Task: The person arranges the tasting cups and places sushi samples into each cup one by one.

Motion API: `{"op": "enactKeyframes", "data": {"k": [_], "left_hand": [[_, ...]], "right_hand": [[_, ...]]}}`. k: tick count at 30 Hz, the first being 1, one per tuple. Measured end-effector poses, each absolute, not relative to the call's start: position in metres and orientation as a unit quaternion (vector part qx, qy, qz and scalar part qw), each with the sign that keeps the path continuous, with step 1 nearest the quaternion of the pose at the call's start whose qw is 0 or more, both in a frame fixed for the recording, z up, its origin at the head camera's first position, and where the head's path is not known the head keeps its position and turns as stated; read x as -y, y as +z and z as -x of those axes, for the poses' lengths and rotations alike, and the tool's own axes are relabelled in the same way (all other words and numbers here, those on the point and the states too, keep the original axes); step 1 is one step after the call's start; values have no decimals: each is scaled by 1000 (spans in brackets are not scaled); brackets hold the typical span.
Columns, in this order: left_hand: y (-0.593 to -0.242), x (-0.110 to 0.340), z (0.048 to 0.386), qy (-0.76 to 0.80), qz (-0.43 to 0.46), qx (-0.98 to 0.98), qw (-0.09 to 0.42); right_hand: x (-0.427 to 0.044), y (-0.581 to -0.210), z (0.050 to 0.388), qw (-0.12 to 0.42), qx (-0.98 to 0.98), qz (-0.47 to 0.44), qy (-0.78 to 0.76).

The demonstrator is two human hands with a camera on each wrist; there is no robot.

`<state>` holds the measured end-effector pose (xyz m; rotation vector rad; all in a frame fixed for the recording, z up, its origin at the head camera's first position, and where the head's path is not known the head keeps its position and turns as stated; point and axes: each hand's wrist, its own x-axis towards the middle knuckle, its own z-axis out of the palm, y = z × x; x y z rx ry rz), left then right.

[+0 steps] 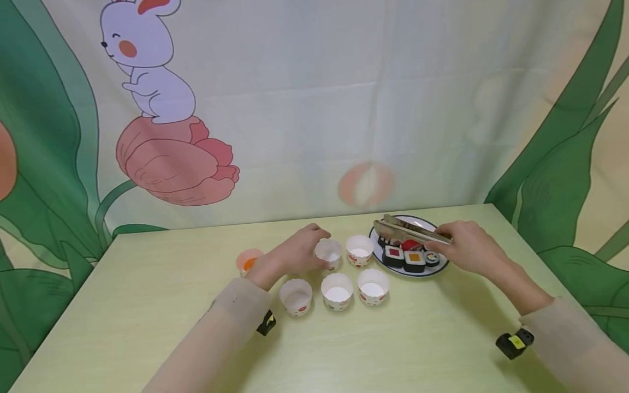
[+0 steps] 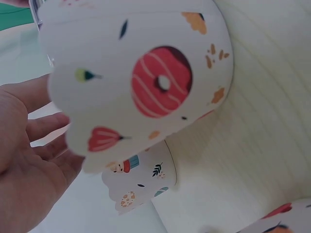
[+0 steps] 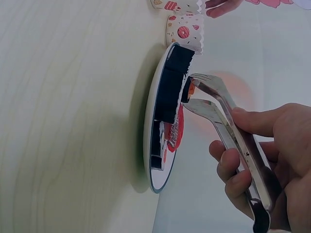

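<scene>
In the head view, my left hand (image 1: pixel 295 254) has thumb and fingers around the sides of a white paper cup (image 1: pixel 328 253) in the back row. The left wrist view shows this hand (image 2: pixel 34 145) partly hidden behind a cup with a doughnut print (image 2: pixel 141 77). My right hand (image 1: pixel 469 246) grips metal tongs (image 1: pixel 413 232) over a blue-rimmed plate (image 1: pixel 428 274) of sushi pieces (image 1: pixel 414 261). From the right wrist, the hand (image 3: pixel 272 160) holds the tongs (image 3: pixel 243 145) with tips slightly apart beside a dark sushi piece with orange (image 3: pixel 186 90).
More paper cups stand close together: one (image 1: pixel 360 250) between the held cup and the plate, and several in front (image 1: pixel 337 291). An orange-and-pink item (image 1: pixel 249 261) is left of them, partly behind my left wrist. A printed curtain (image 1: pixel 304 109) hangs behind the table (image 1: pixel 162 305).
</scene>
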<state>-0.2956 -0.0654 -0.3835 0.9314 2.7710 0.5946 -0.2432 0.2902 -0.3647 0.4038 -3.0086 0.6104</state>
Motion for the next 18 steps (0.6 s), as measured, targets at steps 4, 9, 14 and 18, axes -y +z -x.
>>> {"op": "enactKeyframes", "data": {"k": [4,9,14,18], "left_hand": [[-383,65,296,196,-314,-926,76],[-383,64,296,193,-313,-926,82],[-384,64,298,193,-310,-927,85],[-384,62,297,195,-305,-928,85]], "right_hand": [[-290,-364,244,18,972,-132,193],[-285,-363,243,17,975,-127,184],[-283,-365,246,29,978,-119,172],[-283,-368,254,30,979,-106,171]]}}
